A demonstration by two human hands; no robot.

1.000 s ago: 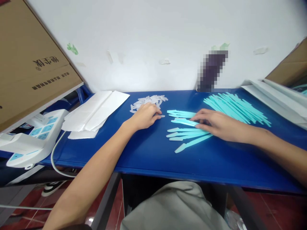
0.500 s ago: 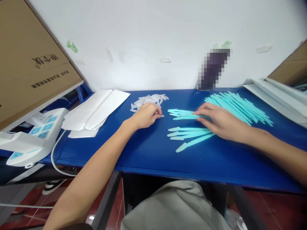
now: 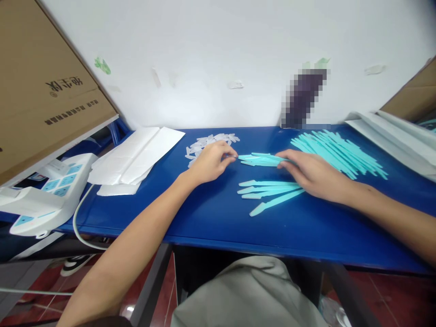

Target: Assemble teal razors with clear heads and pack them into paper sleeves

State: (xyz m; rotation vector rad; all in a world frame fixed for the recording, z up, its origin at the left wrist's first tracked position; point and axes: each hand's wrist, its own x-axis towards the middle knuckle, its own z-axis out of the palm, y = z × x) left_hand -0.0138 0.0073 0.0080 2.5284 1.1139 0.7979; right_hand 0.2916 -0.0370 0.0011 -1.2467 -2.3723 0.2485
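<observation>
My right hand [image 3: 303, 170] is closed on a small bunch of turquoise sticks [image 3: 260, 160] whose flat ends point left. At the left tip of that bunch, my left hand [image 3: 216, 160] pinches a small piece that its fingertips mostly hide. Behind my left hand lies a pile of translucent white caps [image 3: 220, 137]. Several turquoise sticks with pale caps on their blades [image 3: 262, 196] lie fanned out in front of my right hand. A large pile of turquoise sticks [image 3: 340, 152] rests behind my right wrist.
White paper sheets [image 3: 136, 156] lie on the blue table [image 3: 211, 222] at the left, beside a white power strip [image 3: 64, 190] with a cable. A cardboard box [image 3: 44, 86] stands far left. White packaging [image 3: 395, 141] is at the right, against the wall.
My left hand has moved right from the cap pile to the tips of the held sticks. The bunch in my right hand has shifted slightly.
</observation>
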